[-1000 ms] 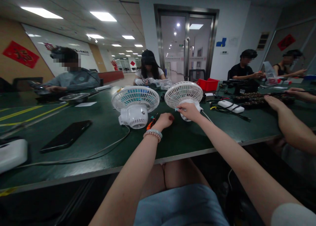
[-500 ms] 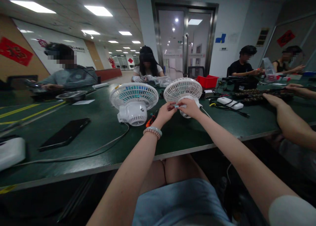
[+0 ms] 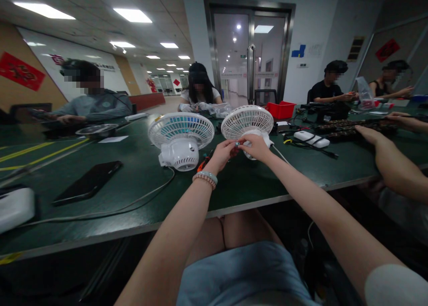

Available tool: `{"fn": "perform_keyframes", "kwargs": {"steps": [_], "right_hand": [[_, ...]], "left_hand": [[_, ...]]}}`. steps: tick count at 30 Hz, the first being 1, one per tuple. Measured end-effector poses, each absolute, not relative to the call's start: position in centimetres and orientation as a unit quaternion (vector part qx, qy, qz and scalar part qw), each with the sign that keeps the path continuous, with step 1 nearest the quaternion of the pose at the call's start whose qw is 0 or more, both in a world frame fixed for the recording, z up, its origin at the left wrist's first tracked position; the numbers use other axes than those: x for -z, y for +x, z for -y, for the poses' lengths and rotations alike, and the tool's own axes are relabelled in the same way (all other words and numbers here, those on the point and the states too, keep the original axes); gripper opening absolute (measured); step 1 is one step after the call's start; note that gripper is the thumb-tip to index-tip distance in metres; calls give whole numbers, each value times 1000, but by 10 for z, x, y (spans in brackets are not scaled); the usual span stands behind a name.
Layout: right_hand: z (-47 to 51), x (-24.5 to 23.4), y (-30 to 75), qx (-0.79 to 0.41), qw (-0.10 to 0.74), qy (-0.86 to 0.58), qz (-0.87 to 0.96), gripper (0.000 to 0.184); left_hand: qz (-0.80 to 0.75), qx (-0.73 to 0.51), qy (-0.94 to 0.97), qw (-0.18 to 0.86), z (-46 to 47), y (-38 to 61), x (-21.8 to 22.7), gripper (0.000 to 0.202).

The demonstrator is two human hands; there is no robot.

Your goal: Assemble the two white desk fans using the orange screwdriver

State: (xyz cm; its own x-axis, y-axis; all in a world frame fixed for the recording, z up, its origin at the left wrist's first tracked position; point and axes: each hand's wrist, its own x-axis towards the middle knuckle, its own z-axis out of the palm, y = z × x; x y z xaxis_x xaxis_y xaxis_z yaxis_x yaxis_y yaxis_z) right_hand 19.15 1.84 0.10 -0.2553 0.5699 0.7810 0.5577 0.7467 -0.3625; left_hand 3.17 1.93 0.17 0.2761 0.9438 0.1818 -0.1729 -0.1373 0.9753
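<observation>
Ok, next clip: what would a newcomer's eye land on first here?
Two white fans at mid-table: one with blue showing through its cage, another to its right. In front of the second, the left hand and right hand meet at a small light-blue piece. Beyond, right of centre, sits a bright red bin.

A: what kinda place was that?
B: looked like an office set up workshop-style: ceiling light panels point(image 3: 133, 15), glass doors point(image 3: 250, 38), people point(image 3: 100, 106) working around a green table point(image 3: 240, 185) with fans point(image 3: 181, 141) on it.
</observation>
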Motion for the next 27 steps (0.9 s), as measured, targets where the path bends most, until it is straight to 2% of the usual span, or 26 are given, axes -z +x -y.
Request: {"fn": "perform_keyframes", "kwargs": {"steps": [6,15,27], "right_hand": [[-16,-1,190,-26,511,-344,788,15],[-15,-1,187,-16,527,-328,784,14],[-19,0,190,33,508,-352,785,12]], "left_hand": [[-312,-477,533,626,-15,31,-5,17],[-299,-461,523,651,-15,28,-7,16],[-298,-507,527,614,-19,30,-4,19]]}}
